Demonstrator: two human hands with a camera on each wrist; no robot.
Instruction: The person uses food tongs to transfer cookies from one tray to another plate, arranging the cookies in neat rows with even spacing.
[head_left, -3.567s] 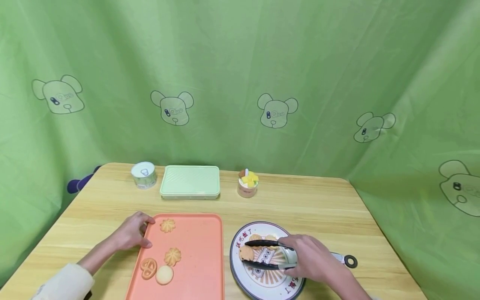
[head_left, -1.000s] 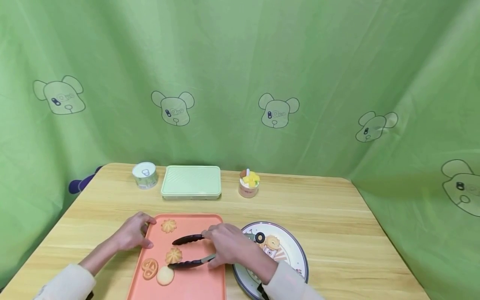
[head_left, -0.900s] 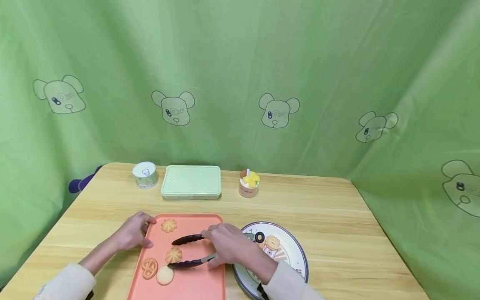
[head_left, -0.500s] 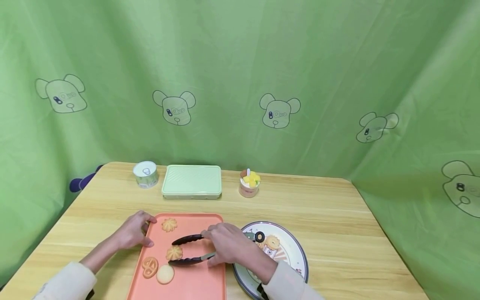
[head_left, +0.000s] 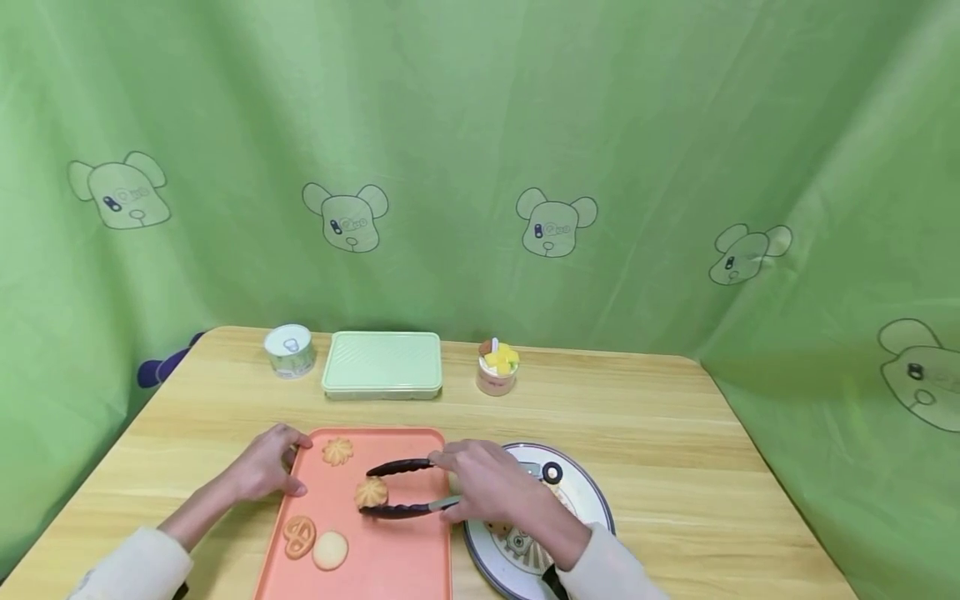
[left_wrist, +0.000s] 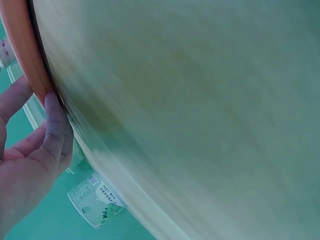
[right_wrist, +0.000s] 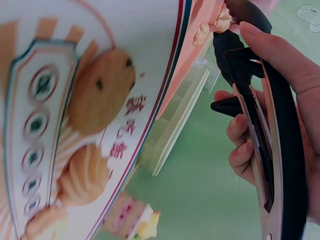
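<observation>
My left hand (head_left: 266, 462) pinches the left edge of a pink tray (head_left: 405, 562), thumb and fingers on its rim in the left wrist view. In my right hand (head_left: 495, 483) are black-tipped tongs (head_left: 401, 511), reaching leftward over the tray. Their tips stand on either side of a flower-shaped cookie (head_left: 371, 493). A second flower cookie (head_left: 337, 452) lies near the tray's far left corner. Lower left on the tray are a pretzel cookie (head_left: 300, 536) and a plain round cookie (head_left: 330, 551).
Right of the tray is a printed plate (head_left: 480, 557), partly hidden by my right forearm. It bears several cookies, including a chocolate-chip cookie (right_wrist: 102, 92). Along the back stand a can (head_left: 290, 352), a green lidded box (head_left: 382, 365) and a dessert cup (head_left: 497, 371).
The tongs went from the plate to the tray. In the last half second they shifted right, the flower cookie moving with them, away from the plain round cookie. My left hand stayed put.
</observation>
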